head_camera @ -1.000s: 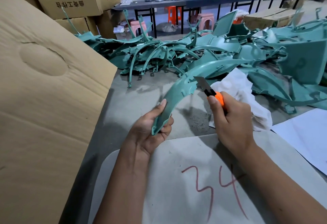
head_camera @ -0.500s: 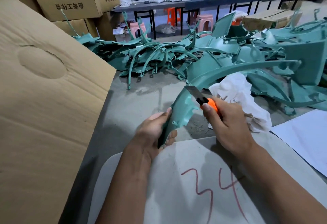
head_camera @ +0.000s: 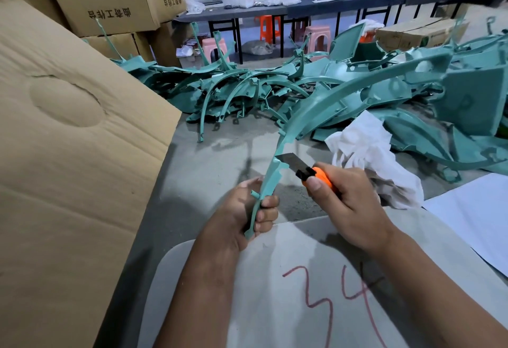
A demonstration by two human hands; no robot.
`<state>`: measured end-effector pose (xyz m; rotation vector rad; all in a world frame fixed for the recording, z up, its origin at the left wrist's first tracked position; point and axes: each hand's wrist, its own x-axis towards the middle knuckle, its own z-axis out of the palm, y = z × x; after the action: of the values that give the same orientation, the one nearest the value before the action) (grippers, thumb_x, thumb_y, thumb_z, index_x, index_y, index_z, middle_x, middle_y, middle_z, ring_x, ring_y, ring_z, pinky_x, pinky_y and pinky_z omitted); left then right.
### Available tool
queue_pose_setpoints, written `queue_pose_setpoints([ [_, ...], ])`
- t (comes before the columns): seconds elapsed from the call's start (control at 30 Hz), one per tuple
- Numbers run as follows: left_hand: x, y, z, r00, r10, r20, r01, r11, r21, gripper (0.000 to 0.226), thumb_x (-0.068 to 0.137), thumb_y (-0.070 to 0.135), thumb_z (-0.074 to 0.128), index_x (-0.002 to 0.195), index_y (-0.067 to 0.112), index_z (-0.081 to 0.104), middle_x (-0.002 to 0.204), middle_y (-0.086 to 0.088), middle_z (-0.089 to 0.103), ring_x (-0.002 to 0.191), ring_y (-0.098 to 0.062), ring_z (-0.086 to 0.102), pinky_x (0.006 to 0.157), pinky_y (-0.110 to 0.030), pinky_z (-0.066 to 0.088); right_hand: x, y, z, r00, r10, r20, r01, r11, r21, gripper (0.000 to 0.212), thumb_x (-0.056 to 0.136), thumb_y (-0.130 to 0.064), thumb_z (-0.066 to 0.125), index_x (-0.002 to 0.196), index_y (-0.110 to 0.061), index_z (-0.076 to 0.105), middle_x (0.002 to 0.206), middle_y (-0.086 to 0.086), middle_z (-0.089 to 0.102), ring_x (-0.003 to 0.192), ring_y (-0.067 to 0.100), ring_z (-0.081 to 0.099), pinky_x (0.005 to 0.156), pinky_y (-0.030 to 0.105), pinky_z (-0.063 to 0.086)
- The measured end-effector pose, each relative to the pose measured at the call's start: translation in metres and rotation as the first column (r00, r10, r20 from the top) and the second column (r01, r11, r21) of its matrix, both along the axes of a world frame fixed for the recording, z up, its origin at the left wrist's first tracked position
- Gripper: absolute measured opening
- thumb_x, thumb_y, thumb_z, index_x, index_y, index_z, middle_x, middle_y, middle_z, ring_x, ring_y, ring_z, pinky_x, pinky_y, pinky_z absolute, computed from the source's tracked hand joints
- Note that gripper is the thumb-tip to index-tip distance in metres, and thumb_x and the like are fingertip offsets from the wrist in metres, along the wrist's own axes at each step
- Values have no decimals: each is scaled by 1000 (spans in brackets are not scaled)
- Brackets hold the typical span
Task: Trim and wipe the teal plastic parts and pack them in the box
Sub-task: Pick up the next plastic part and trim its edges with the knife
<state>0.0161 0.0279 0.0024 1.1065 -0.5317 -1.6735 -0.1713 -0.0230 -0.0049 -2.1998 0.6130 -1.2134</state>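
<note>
The left hand (head_camera: pixel 247 210) is curled tight round the low end of a long, curved teal plastic strip (head_camera: pixel 324 111); the right hand (head_camera: pixel 349 202) grips an orange knife (head_camera: pixel 320 176), blade on the strip's edge; the strip looks light, thin and bendy, so hold it close to the cut; more teal parts (head_camera: pixel 242 92) are piled behind.

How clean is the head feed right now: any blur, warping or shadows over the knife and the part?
Head view: the steel blade of the orange-handled utility knife and the curved teal plastic strip are sharp; the white crumpled cloth smears at its lower right edge; wide-angle bending bows the far black tables; soft shadows fall on the grey tabletop, with no glare.
</note>
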Motion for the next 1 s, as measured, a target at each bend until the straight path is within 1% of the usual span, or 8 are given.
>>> queue_pose_setpoints([
  [0.23, -5, -1, 0, 998, 5, 69, -3, 1000, -28, 31, 109, 22, 27, 85, 15, 46, 45, 2, 40, 26, -5, 29, 28, -11, 17, 3, 5, 1, 997, 58, 46, -60, 997, 43, 45, 107, -35, 46, 70, -9, 46, 56, 6, 40, 48, 19, 37, 48, 28, 29],
  [0.4, 1, 0, 4, 994, -110, -19, 111, 991, 75, 17, 92, 21, 37, 78, 17, 46, 48, 3, 34, 26, -7, 29, 29, -9, 20, 1, -2, -2, 958, -285, -23, 281, 954, -108, 44, 106, -45, 46, 73, -15, 46, 54, -4, 43, 48, 17, 43, 48, 38, 35],
  [0.5, 0, -1, 1, 990, -129, -50, 134, 987, 92, 19, 93, 17, 34, 80, 16, 48, 49, 3, 35, 27, -5, 31, 29, -8, 21, -2, -3, -3, 853, -521, -34, 496, 828, -263, 42, 106, -51, 42, 79, -20, 46, 58, -7, 49, 51, 21, 45, 48, 38, 38],
  [0.6, -3, -1, 1, 962, -217, -166, 234, 968, 89, 11, 80, 17, 41, 83, 12, 50, 51, 3, 36, 29, -5, 35, 26, -11, 25, 1, -1, -3, 747, -665, -14, 620, 704, -346, 40, 107, -50, 43, 83, -19, 51, 66, -14, 40, 54, 16, 36, 50, 30, 24],
  [0.67, -5, 1, -1, 941, -262, -213, 283, 956, 75, 18, 79, 18, 42, 88, 8, 54, 54, 1, 37, 30, -5, 37, 26, -12, 28, 4, -2, -4, 738, -675, -22, 631, 700, -333, 36, 106, -46, 49, 83, -19, 51, 67, -14, 36, 55, 15, 33, 53, 30, 21],
  [0.83, -6, 4, -7, 935, -203, -292, 229, 972, 56, 18, 82, 16, 42, 90, 2, 50, 74, -11, 47, 31, -5, 39, 26, -14, 31, 5, -7, -7, 928, -366, -69, 349, 919, -182, 42, 105, -42, 51, 77, -11, 52, 56, -5, 44, 50, 19, 45, 50, 41, 39],
  [0.9, -4, 4, -8, 933, -212, -290, 238, 969, 60, 22, 80, 17, 44, 92, 1, 53, 77, -12, 49, 31, -4, 40, 26, -14, 32, 2, -9, -6, 926, -368, -80, 348, 917, -195, 42, 106, -41, 52, 77, -11, 52, 56, -5, 43, 50, 19, 44, 50, 41, 39],
  [1.0, -3, 2, -7, 927, -242, -287, 271, 960, 68, 38, 83, 15, 41, 109, 9, 68, 75, -10, 47, 33, -4, 41, 27, -12, 32, -3, -11, -2, 806, -579, -124, 526, 797, -297, 37, 105, -41, 54, 80, -14, 51, 60, -6, 45, 50, 24, 41, 48, 36, 35],
])
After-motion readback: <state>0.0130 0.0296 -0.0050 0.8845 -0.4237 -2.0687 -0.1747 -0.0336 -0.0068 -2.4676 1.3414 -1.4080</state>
